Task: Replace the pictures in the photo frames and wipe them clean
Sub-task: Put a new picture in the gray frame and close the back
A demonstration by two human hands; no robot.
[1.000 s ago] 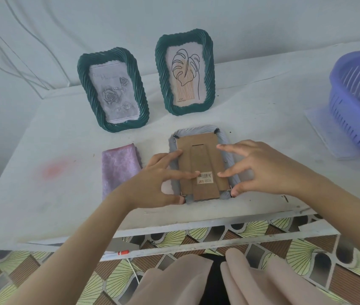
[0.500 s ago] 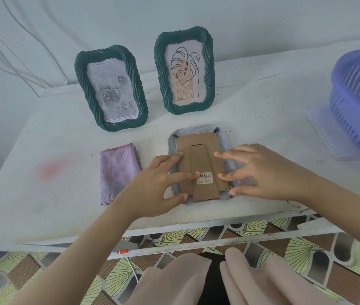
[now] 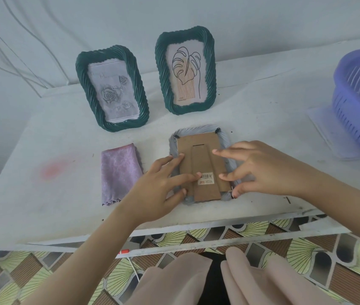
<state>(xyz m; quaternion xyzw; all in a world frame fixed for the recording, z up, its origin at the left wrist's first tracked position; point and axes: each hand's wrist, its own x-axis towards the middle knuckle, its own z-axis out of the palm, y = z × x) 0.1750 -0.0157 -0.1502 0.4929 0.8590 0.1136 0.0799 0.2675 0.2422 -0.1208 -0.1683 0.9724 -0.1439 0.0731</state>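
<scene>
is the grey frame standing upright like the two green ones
No, the grey frame lies face down on the table with its cardboard back up, under both hands.

Purple slotted basket (image 3: 359, 102) at right on white table (image 3: 42, 150), patterned floor (image 3: 31, 271) below.

Left hand (image 3: 159, 186) and right hand (image 3: 260, 170) extend forward side by side, palms down, fingers spread and slightly curled, fingertips pointing inward toward each other.
</scene>
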